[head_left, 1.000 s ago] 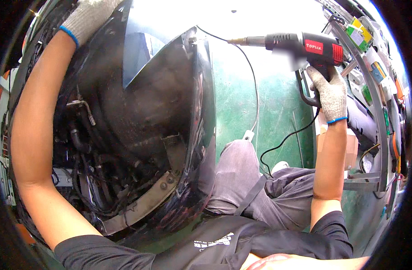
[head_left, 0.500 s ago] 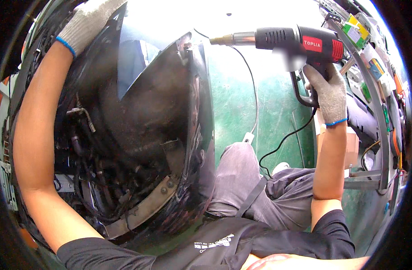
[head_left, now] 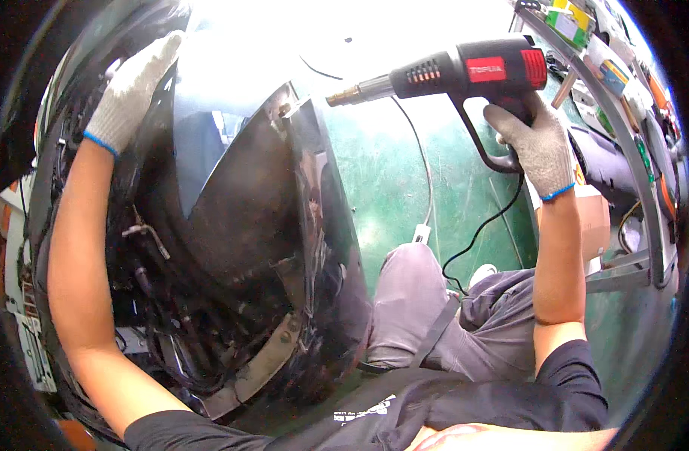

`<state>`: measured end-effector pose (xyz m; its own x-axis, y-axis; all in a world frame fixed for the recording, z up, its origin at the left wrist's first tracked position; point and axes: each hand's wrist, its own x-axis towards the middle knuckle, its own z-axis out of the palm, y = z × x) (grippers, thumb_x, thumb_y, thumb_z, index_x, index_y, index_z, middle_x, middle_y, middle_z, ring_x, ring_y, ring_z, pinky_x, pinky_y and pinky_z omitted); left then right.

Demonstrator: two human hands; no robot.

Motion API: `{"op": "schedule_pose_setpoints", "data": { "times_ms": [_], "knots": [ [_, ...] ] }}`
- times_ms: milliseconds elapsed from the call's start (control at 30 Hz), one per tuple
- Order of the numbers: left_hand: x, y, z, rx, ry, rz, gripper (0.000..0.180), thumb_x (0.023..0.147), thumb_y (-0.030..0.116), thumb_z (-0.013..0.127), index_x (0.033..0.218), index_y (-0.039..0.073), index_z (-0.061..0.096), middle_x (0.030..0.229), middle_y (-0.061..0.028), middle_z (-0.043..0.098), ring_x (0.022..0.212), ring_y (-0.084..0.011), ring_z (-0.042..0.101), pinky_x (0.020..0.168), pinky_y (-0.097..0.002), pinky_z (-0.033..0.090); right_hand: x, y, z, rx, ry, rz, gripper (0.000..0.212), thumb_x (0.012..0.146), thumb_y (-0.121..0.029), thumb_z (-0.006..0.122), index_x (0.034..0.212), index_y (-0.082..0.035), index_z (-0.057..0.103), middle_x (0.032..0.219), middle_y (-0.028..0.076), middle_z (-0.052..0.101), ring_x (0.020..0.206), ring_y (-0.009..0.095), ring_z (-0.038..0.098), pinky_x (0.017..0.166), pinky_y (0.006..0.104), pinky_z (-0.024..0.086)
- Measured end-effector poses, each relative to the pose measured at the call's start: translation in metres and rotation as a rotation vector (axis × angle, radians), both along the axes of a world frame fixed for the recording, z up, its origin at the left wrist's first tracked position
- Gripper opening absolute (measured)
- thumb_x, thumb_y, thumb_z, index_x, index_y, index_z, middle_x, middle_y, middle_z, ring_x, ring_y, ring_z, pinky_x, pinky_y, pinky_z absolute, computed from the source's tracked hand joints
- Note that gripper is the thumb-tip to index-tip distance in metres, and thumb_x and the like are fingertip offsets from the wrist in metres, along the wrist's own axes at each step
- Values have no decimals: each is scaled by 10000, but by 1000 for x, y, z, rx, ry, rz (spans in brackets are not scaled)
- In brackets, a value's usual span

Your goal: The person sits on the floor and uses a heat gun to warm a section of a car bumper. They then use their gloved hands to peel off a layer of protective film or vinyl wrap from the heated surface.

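Observation:
My right hand (head_left: 536,143), in a knitted grey glove with a blue cuff, is closed round the handle of a black and red heat gun (head_left: 472,71). Its metal nozzle points left and slightly down, apart from the upper corner of a dark car body edge (head_left: 314,180). At the upper left my left hand (head_left: 134,94), gloved the same way, lies along the left edge of a glossy blue-grey panel (head_left: 201,143) that narrows to a point. Its fingers are stretched out and close together; the thumb is not clearly visible. Glare washes out the panel's upper part.
An open cavity with hoses and a metal bracket (head_left: 269,353) lies below the panel. The gun's black cord (head_left: 480,233) hangs toward my legs. A pale cable with a white connector (head_left: 421,233) crosses the green floor. At right stand a metal rack (head_left: 611,105) and a cardboard box (head_left: 592,222).
The heat gun has moved left in the picture, its nozzle lower and tilted more downward. My left hand appears lower, with its fingertips now in view. The whole view has shifted slightly.

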<state>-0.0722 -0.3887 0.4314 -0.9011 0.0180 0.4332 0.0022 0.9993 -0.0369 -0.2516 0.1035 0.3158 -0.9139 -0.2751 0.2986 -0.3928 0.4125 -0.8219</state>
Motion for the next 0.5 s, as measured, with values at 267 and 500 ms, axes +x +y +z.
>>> {"op": "schedule_pose_setpoints", "data": {
  "times_ms": [267,500],
  "knots": [
    [2,16,3,-45,61,58,538,1115,409,410,1384,-10,613,1390,-148,640,1322,-262,554,1188,-376,309,-20,13,9,21,135,76,557,812,-431,808,1199,-40,717,981,99,745,877,198,677,865,349,524],
    [-7,10,2,77,85,111,459,1115,353,428,1410,49,606,1305,-92,693,1146,-164,652,1189,-428,292,-51,33,-35,-164,75,140,493,826,-348,820,1202,-42,729,1007,83,756,928,166,672,909,324,521]
  ]
}}
